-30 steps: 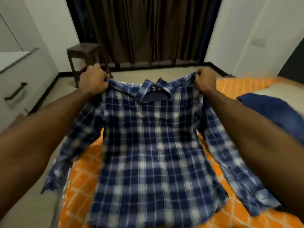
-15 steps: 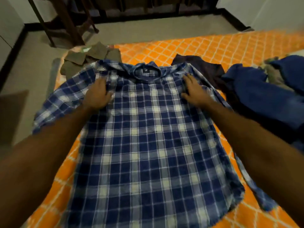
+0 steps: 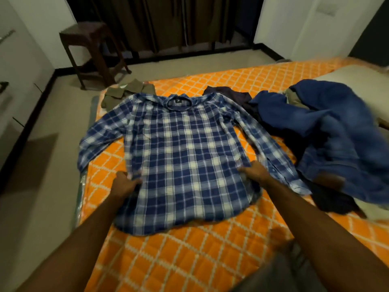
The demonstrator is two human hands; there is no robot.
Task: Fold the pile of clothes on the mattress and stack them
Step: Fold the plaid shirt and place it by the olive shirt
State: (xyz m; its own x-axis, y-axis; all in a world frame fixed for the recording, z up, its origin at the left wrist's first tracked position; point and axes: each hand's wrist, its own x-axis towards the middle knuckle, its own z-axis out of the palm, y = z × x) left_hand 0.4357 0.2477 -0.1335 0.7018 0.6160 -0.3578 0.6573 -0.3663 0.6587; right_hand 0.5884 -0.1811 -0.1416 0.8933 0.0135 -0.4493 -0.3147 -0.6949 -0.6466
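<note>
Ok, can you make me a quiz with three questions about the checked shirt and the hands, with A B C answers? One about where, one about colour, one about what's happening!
1. Where does the folded olive-brown garment lie?
A. beyond the shirt's collar, near the mattress corner
B. under the stool
C. on the blue pile

2. What colour is the quilted mattress cover?
A. green
B. orange with white lines
C. plain grey

3. How is the blue-and-white checked long-sleeved shirt?
A. held up in the air
B. folded small
C. spread flat, sleeves out

Answers:
1. A: it sits by the far left corner, beside the collar.
2. B: a white diamond grid runs over orange.
3. C: it lies back-up on the cover, while the left hand and right hand hold its side edges near the hem.
</note>
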